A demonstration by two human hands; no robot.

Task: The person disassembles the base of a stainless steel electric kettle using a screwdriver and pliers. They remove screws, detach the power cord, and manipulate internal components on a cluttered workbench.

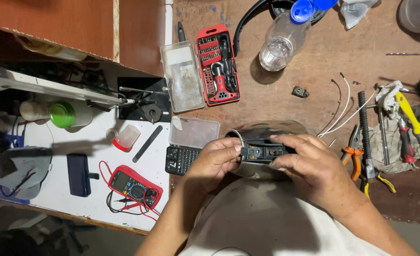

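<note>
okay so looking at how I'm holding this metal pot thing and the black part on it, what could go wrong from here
1. Both hands, left hand and right hand, press the black switch block against the shiny metal vessel, held over the lap near the bench edge; a slip could drop it.
2. The vessel's thin rim sits by the left fingers and might nick them.
3. The open bit case lies beside the left hand; an elbow nudge could scatter the bits.

Both hands [267, 159] grip a black socket part [262, 152] against a steel vessel [262, 130].
</note>
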